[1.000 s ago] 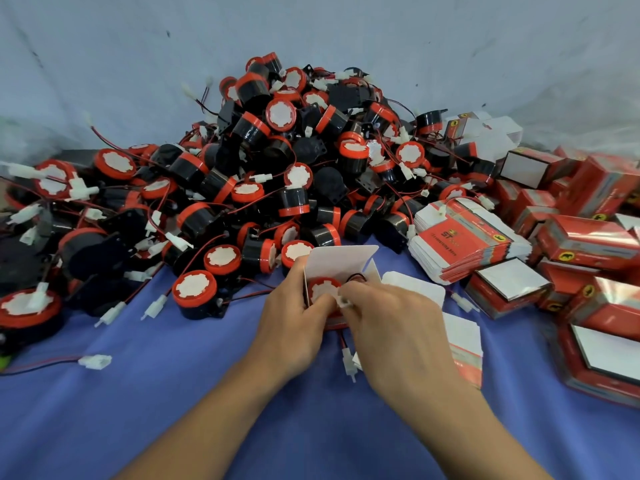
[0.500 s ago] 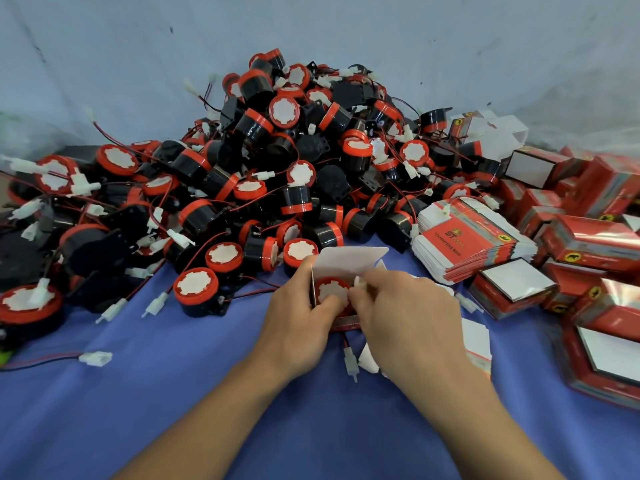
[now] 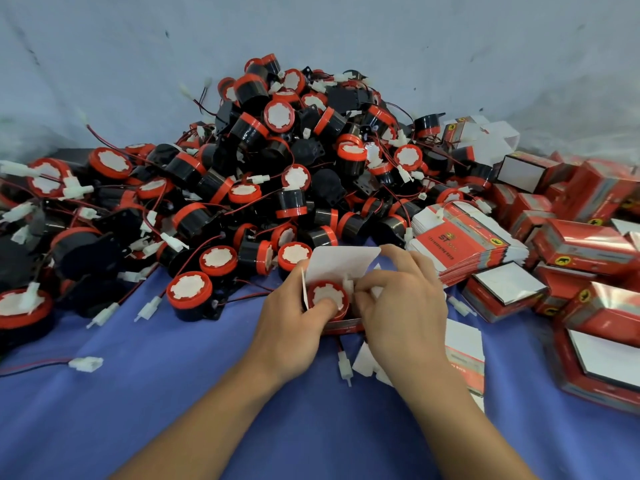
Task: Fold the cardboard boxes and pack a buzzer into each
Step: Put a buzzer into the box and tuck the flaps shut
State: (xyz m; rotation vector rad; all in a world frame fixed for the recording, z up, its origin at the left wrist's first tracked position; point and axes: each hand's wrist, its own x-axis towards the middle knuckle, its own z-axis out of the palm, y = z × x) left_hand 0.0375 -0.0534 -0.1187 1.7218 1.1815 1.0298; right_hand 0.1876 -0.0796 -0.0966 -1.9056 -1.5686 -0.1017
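Shifted since a second ago: thumb of the left hand [image 3: 287, 323], now flat on the white face of the buzzer [image 3: 325, 296], pressing it down into the box [image 3: 343, 325]. Right hand [image 3: 405, 306] drawn closer in, fingertips curled onto a white piece [image 3: 348, 284] just right of the buzzer; wire end or side tab, cannot tell. Reads as buzzer nearly seated, tucking under way, closing not yet begun.

Left hand: wrapped round the box's left wall, gripping it. Right hand: bent, pinching at the white piece. Buzzer: between the two thumbs, touching the left one. Flap [image 3: 343, 263]: open, upright, just beyond the fingertips. Plug [image 3: 344, 363]: hanging on its wire below the box, by the right wrist; whether touching the worktop [image 3: 173, 393], cannot tell. Likely needs gathering in before closing the flap.

Buzzer pile [image 3: 277, 168] beyond the left hand; flat box stack [image 3: 464, 244] right of the right hand.
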